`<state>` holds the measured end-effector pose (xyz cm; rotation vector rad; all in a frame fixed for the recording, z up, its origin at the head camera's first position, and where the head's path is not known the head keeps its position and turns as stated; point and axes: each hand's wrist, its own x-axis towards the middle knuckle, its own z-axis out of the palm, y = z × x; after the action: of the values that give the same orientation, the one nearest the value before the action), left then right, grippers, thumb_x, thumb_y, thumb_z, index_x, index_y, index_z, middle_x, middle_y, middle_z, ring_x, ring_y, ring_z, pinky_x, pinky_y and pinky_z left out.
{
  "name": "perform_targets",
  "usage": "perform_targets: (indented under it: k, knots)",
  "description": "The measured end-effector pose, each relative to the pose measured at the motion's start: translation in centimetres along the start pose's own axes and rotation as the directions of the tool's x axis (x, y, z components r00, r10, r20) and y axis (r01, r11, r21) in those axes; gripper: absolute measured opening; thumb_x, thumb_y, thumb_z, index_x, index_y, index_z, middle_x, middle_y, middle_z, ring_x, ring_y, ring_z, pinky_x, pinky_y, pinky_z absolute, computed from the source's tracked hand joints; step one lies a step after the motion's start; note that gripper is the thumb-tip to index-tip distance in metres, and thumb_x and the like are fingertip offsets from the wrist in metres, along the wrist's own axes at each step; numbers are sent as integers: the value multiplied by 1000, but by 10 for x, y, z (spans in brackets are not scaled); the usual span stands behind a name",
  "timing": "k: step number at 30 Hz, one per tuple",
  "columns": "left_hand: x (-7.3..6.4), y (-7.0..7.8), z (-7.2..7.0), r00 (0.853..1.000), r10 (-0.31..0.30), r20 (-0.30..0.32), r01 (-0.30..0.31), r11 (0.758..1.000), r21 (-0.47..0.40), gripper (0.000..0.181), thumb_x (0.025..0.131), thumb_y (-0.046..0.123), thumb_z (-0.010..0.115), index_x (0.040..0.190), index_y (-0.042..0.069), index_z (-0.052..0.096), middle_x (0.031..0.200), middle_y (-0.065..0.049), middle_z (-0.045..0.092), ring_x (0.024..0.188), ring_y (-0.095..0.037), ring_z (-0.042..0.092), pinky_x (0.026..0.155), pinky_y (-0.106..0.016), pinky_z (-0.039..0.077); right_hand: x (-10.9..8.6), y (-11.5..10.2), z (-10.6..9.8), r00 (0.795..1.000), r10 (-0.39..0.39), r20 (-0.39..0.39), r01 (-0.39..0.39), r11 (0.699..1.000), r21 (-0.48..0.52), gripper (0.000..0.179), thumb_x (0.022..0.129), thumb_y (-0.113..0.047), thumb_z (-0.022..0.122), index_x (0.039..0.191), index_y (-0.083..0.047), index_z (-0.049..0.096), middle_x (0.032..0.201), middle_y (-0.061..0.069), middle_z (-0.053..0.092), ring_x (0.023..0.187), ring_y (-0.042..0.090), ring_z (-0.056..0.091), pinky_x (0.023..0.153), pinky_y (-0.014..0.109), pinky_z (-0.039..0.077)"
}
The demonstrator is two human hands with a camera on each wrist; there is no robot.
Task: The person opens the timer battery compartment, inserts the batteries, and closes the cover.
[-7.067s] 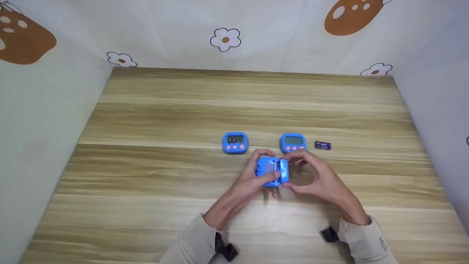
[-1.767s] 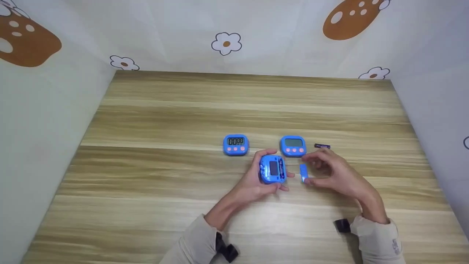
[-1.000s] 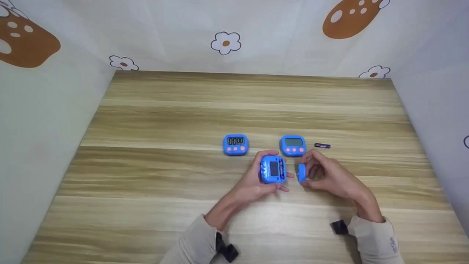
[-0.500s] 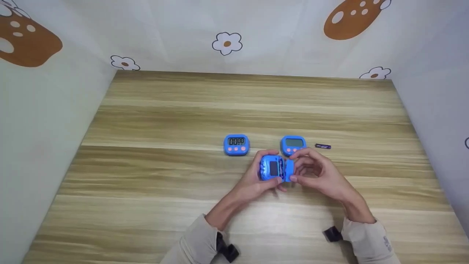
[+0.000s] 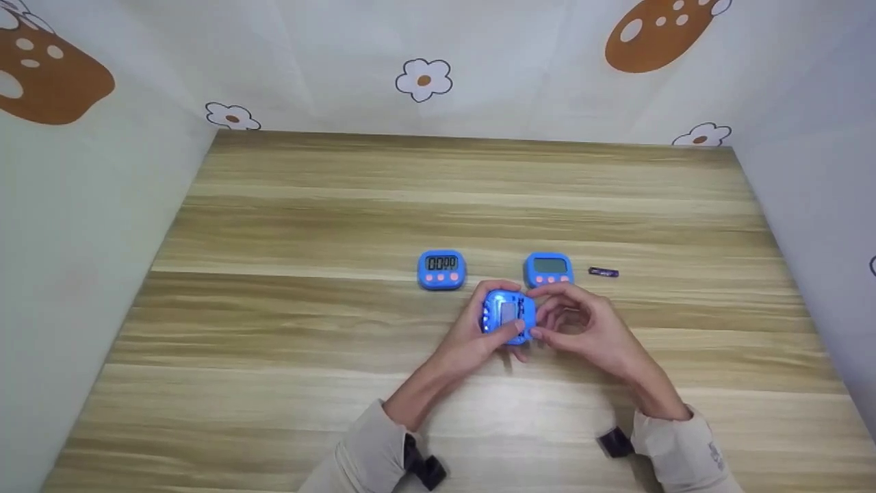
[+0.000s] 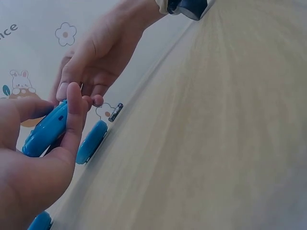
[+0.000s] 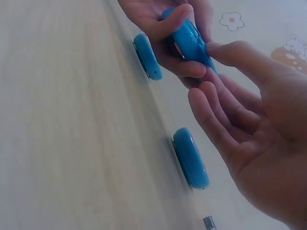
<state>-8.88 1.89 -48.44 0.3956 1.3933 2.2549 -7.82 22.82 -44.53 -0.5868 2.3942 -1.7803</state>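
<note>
My left hand (image 5: 465, 342) grips a blue digital timer (image 5: 495, 305), its back facing up, with the thumb lying near the battery slot. At the timer's right edge my right hand (image 5: 592, 334) pinches the blue battery cover (image 5: 530, 313) between thumb and index finger. The cover touches the timer; whether it is seated cannot be made out. In the right wrist view the cover (image 7: 210, 62) stands at an angle to the timer (image 7: 188, 42). The left wrist view shows the timer (image 6: 48, 132) held off the table, with the cover mostly hidden by fingers.
Two more blue timers lie face up behind the hands: the left one (image 5: 441, 270) displays digits, the right one (image 5: 549, 266) has a blank screen. One dark battery (image 5: 603, 272) lies to its right. Patterned fabric walls (image 5: 328, 68) border the wooden table (image 5: 308, 205).
Two batteries lay beside the right timer at first; one lies there now. The right hand lifted the cover from the table and brought it left onto the timer's edge. The left thumb moved over the slot.
</note>
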Motion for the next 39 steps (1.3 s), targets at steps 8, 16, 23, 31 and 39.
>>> perform_targets:
  k: [8,16,23,31,39]
  knots:
    - [0,-2,-1,999,-3,-37,4,999,39,47,93,-2,63,133,12,44,127,-20,48,96,-35,64,63,-50,59,0,-14,6,1000,-15,0,15,999,-31,44,80,-2,79,120,2,61,88,13,65,78,26,62,70,34,55]
    - [-1,1,0,997,-7,-76,7,1000,4,47,92,-2,64,132,14,46,131,-17,47,100,-37,61,61,-46,59,1,-17,4,995,-84,45,88,992,-88,53,77,2,81,124,2,58,88,15,64,76,32,61,65,38,54]
    - [-1,2,1,997,-21,-76,20,1000,-11,46,92,-1,63,133,13,46,131,-17,49,96,-37,62,62,-45,60,-1,10,-2,996,-86,20,88,987,-135,47,78,-5,82,121,-8,62,89,6,67,79,25,64,65,35,55]
    - [-1,1,0,999,-11,-48,10,1000,-16,45,94,0,62,134,12,44,132,-16,51,92,-41,62,62,-42,59,-1,19,-5,997,-62,49,66,995,-81,46,81,-12,81,123,-12,61,88,2,68,77,21,66,64,30,56]
    - [-2,1,0,999,0,-32,-1,1000,-15,49,92,-2,63,134,12,42,131,-18,51,91,-39,63,62,-42,59,-1,21,-2,998,-41,41,42,999,-28,48,80,-7,81,124,-9,60,88,8,66,73,23,66,59,31,56]
